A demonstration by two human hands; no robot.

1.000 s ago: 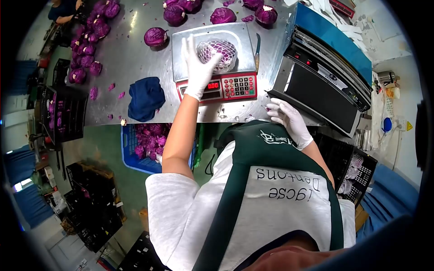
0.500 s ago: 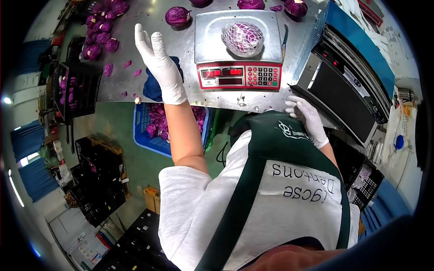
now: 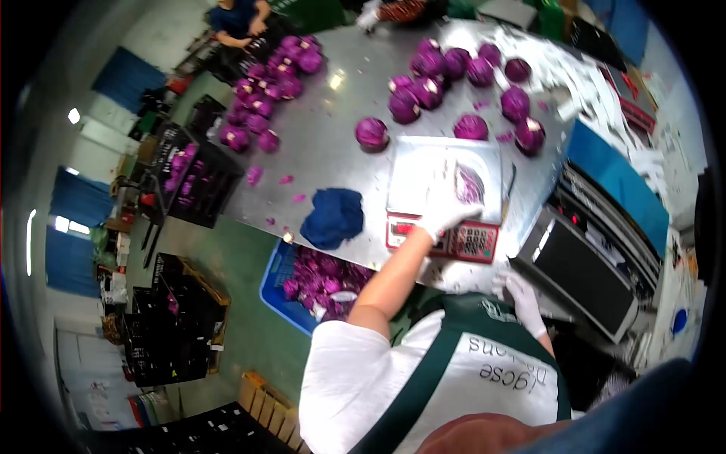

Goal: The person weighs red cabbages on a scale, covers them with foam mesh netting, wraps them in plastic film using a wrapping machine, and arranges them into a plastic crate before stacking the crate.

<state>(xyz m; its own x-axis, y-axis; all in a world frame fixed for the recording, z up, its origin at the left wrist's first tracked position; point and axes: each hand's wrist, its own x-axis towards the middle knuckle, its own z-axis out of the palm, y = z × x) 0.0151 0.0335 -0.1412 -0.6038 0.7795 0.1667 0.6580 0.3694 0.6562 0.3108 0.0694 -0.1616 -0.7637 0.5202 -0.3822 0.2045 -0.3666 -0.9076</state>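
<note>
A red cabbage in a white foam net (image 3: 470,185) sits on the metal pan of a red-framed digital scale (image 3: 488,244). My gloved left hand (image 3: 446,213) reaches over the scale's front to the cabbage's left side; its fingers blur into the bright pan, so their grip is unclear. By the table's front edge, to the right of the scale, my gloved right hand (image 3: 520,296) holds nothing and its fingers are apart. A bunched blue cloth (image 3: 333,218) lies left of the scale. On the scale's right lies a thin knife-like tool (image 3: 510,185).
More red cabbages (image 3: 427,91) stand behind the scale, with another pile (image 3: 265,94) at left. A blue crate (image 3: 274,281) of purple leaves is below the table edge. A black-fronted machine (image 3: 582,276) flanks the right side. White net sleeves (image 3: 541,68) and co-workers (image 3: 240,21) are farther back.
My left hand has swung from its raised place above the blue cloth, right to the netted cabbage on the scale. My right hand stays near the table edge. The view has tilted up, showing more table.
</note>
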